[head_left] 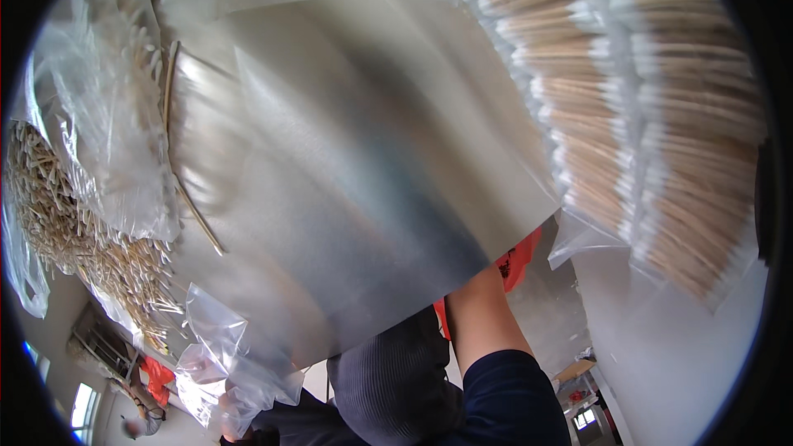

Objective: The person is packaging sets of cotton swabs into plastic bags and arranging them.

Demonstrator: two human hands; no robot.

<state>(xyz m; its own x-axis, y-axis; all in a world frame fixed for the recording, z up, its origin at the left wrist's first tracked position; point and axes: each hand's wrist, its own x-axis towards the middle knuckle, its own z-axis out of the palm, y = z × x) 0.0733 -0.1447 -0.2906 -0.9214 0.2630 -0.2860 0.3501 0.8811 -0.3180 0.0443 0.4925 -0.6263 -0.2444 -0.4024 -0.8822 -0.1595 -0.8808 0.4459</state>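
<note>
At the lower left, a crumpled clear plastic bag (216,367) hangs at the near edge of a shiny metal tabletop (347,198). My left hand (229,415) shows only in part behind its film, seemingly closed on it; the fingers are hard to make out. My right forearm reaches down past the table's near edge, beside a red plastic bag (519,263). The right hand itself is hidden there. Loose cotton swabs (107,260) lie heaped on the left side of the table, partly under a large clear plastic sheet or bag (116,124).
Clear packs of cotton swabs (578,116) in rows fill the right side, blurred. Two loose sticks (197,213) lie on the metal near the heap. Another person (144,413) is in the background at lower left, near something red (157,378).
</note>
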